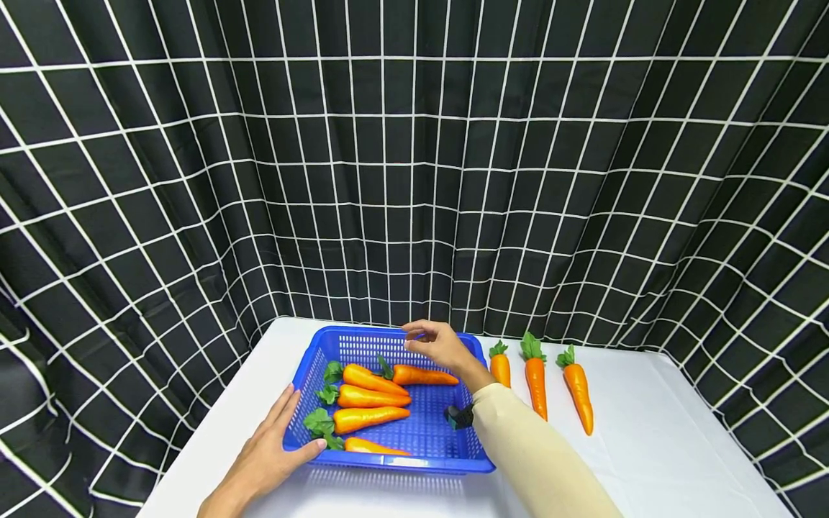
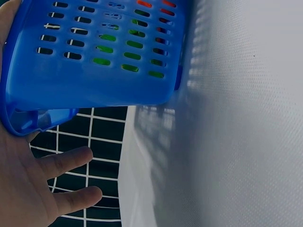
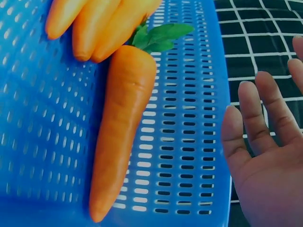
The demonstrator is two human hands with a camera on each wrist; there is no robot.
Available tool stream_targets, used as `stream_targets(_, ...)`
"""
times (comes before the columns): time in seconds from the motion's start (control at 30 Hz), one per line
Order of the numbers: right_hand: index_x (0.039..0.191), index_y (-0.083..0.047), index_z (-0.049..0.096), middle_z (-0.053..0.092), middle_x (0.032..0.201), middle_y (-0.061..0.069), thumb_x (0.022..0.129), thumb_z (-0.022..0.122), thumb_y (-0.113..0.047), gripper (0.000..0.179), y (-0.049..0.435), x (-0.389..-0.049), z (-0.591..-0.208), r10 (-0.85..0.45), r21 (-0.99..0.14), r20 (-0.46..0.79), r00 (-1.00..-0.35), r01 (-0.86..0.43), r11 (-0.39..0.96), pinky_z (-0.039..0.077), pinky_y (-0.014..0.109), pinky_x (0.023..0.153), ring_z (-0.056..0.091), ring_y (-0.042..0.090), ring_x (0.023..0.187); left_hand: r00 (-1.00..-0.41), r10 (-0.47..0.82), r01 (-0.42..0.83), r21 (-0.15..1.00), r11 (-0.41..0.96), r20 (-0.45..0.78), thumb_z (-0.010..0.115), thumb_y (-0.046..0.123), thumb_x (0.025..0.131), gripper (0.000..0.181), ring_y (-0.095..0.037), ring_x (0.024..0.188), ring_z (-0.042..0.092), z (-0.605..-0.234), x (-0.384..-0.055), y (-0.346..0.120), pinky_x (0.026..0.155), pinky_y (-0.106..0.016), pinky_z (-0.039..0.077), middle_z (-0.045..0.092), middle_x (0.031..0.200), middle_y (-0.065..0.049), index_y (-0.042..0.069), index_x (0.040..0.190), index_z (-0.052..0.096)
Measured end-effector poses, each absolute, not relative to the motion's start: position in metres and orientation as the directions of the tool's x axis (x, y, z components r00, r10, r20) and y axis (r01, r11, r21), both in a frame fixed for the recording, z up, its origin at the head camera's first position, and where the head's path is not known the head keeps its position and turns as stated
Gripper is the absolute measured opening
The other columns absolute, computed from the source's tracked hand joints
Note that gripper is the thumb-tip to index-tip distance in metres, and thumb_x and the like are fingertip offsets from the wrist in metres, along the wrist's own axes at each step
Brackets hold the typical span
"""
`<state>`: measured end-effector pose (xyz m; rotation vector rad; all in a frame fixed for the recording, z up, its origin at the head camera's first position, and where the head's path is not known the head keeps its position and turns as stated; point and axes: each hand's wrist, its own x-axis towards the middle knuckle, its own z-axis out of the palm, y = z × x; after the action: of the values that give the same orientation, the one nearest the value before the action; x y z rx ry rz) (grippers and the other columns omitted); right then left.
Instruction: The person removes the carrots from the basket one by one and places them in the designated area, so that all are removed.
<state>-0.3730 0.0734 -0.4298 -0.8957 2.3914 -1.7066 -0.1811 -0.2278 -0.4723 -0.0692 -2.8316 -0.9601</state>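
A blue plastic basket with slotted walls holds several carrots with green leafy tops. My left hand rests at its near left corner, thumb over the front rim and straight fingers along the left side. In the left wrist view, two fingers spread away from the wall. My right hand hovers over the far rim with loosely bent fingers and nothing in them. Below it, one carrot lies along the far wall, its tip to the right; the right wrist view shows this carrot close up.
On the white table, to the right of the basket, lie three more carrots: one partly behind the right forearm, a middle carrot and an outer carrot. A black curtain with white grid lines surrounds the table.
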Motion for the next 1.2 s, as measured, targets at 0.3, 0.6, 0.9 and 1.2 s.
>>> stream_targets(0.3,0.119,-0.002,0.067,0.066,0.109,0.018,0.087,0.071,-0.009,0.033,0.073,-0.375,-0.442,-0.545,-0.850,0.257,-0.798,-0.455,0.266,0.053,0.036,0.080,0.063,0.034,0.094,-0.989,-0.007,0.087,0.606,0.791,0.150,0.069,0.059,0.080,0.098,-0.043,0.138,0.025,-0.473,-0.180,-0.228,0.102,-0.064,0.027,0.016,0.159,-0.009,0.008,0.153,0.027)
stream_targets(0.6,0.120,-0.003,0.068,0.066,0.110,0.013,0.085,0.071,-0.010,0.035,0.072,-0.375,-0.446,-0.596,-0.825,0.127,-0.793,-0.418,0.380,0.051,0.035,0.084,0.061,0.029,0.097,-0.990,-0.011,0.078,0.602,0.795,0.142,0.068,0.060,0.080,0.099,-0.043,0.138,0.025,-0.471,-0.179,-0.229,0.102,-0.064,0.027,0.015,0.159,-0.008,0.009,0.153,0.026)
stream_targets(0.9,0.121,-0.009,0.069,0.066,0.115,0.008,0.086,0.072,-0.013,0.036,0.073,-0.377,-0.446,-0.591,-0.797,-0.018,-0.807,-0.346,0.496,0.045,0.045,0.095,0.059,0.027,0.109,-0.990,-0.009,0.080,0.607,0.790,0.142,0.068,0.059,0.080,0.098,-0.042,0.138,0.023,-0.470,-0.180,-0.227,0.103,-0.064,0.026,0.015,0.159,-0.009,0.007,0.153,0.027)
stream_targets(1.2,0.123,-0.008,0.067,0.065,0.119,0.007,0.086,0.070,-0.009,0.037,0.075,-0.376,-0.450,-0.617,-0.809,-0.069,-0.784,-0.318,0.495,0.045,0.046,0.096,0.057,0.030,0.112,-0.987,-0.008,0.092,0.612,0.786,0.158,0.069,0.058,0.080,0.099,-0.042,0.138,0.024,-0.472,-0.180,-0.227,0.104,-0.063,0.026,0.016,0.159,-0.010,0.006,0.152,0.027)
